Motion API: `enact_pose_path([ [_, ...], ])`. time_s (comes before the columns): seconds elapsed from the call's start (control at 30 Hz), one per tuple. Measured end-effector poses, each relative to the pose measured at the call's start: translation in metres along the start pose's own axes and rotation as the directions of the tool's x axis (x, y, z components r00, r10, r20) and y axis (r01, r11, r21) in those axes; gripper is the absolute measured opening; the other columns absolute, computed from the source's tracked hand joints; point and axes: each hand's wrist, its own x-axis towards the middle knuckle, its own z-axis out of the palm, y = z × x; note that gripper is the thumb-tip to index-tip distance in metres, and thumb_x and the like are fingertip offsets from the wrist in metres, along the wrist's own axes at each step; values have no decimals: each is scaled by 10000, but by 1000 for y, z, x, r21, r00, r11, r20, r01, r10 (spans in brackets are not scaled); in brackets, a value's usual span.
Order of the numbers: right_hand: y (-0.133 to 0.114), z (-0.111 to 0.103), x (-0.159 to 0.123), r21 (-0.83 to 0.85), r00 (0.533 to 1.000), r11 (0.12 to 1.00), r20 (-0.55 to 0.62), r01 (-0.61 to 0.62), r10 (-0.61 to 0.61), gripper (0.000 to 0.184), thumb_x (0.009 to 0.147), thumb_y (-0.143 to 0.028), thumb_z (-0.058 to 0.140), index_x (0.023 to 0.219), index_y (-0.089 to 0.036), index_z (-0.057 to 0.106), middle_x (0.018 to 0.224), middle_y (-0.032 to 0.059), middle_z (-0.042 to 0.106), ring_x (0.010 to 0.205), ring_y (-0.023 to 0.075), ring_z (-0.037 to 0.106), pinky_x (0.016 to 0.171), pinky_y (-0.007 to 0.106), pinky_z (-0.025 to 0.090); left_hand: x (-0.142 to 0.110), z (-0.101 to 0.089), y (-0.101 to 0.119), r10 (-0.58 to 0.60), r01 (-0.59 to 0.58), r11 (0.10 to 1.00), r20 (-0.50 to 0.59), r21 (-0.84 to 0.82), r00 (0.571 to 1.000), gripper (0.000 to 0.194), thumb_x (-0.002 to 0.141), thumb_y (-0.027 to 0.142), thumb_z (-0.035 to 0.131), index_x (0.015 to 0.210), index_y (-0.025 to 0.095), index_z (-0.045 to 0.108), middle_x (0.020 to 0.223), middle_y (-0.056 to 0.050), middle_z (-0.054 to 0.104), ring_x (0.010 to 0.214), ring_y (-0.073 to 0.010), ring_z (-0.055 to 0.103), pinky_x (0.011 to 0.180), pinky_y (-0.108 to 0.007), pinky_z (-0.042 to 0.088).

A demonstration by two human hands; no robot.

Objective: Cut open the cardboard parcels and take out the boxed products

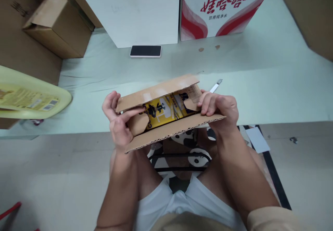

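Gripping cardbd box (170,129): L hand (119,126) + R hand (222,107).

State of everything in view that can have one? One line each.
Small carton: open, long flaps apart, held at both ends.
Yellow package: inside the carton, partly covered by end flaps.
Left hand: gripping the carton's left end.
Right hand: gripping its right end.
Phone: lying flat, screen dark.
Cutter: lying down; blade out or in, can't tell.
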Motion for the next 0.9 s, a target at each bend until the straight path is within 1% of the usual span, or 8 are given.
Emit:
enact_pose_path([
  [0.1, 1, 1, 1, -6, 1000, 1000, -15, -13, 13, 527, 932, -545, 672, 479, -277, 652, 496, -13, 594, 626, 169, 636, 947, 409, 532, 1, -6, 0, -45, 29, 990, 112, 139, 993, 780, 972, 734, 163, 964, 297, 808, 1683, 58, 307, 1555, -402, 309, 1331, -612, 284],
  [0.2, 1, 2, 2, -3, 1000, 1000, -27, -13, 13, 534, 929, -559, 672, 479, -273, 643, 490, -11, 577, 619, 167, 631, 942, 411, 541, 2, -8, -2, -48, 31, 992, 136, 124, 990, 748, 960, 752, 218, 887, 280, 795, 1681, 50, 289, 1576, -421, 259, 1341, -628, 240],
  [0.3, 1, 4, 3, -16, 999, 1000, -44, -18, 17, 559, 905, -595, 691, 456, -269, 621, 477, -9, 560, 598, 166, 619, 925, 419, 556, 2, -7, -5, -41, 40, 999, 79, 10, 996, 698, 914, 795, 338, 733, 243, 725, 1618, 14, 346, 1520, -419, 336, 1331, -615, 252],
  [0.47, 1, 2, 3, -2, 998, 1000, -63, -29, 28, 549, 880, -580, 739, 448, -257, 640, 485, -4, 606, 595, 159, 646, 846, 387, 572, 4, 0, -2, -64, 35, 970, -112, -239, 992, 536, 843, 714, 465, 651, 217, 525, 1486, -7, 484, 1353, -355, 527, 1129, -545, 473],
  [0.6, -4, -5, 4, -22, 993, 999, 115, 37, -34, 456, 948, -436, 705, 533, -248, 709, 561, 4, 694, 610, 144, 674, 719, 328, 556, 15, 5, 9, -156, 87, 909, -139, -407, 978, 369, 813, 550, 488, 637, 226, 491, 1256, -43, 638, 1263, -318, 582, 1034, -477, 498],
  [0.73, -14, -9, 1, -155, 910, 959, 380, 238, -164, 375, 944, -307, 698, 575, -236, 689, 578, -19, 690, 595, 127, 639, 730, 325, 547, 39, 0, 22, -299, 244, 829, -30, -502, 954, 403, 764, 542, 521, 539, 208, 487, 1032, -82, 689, 1083, -310, 637, 960, -463, 519],
  [0.83, -20, -10, -5, -409, 887, 826, 411, 387, -212, 170, 907, -378, 718, 808, -260, 793, 954, 36, 791, 979, 212, 678, 1020, 444, 507, 55, -15, 41, -245, 178, 887, -106, -427, 964, 375, 730, 497, 589, 495, 207, 558, 981, -78, 677, 1139, -294, 625, 1034, -439, 500],
  [0.9, -22, -9, -10, -569, 897, 728, 417, 383, -146, 288, 938, -479, 645, 1067, -286, 815, 1343, 69, 703, 1291, 290, 549, 1157, 533, 401, 59, -26, 63, -114, 27, 942, -242, -333, 964, 277, 705, 402, 640, 503, 215, 612, 879, -62, 645, 1032, -252, 639, 1000, -415, 510],
])
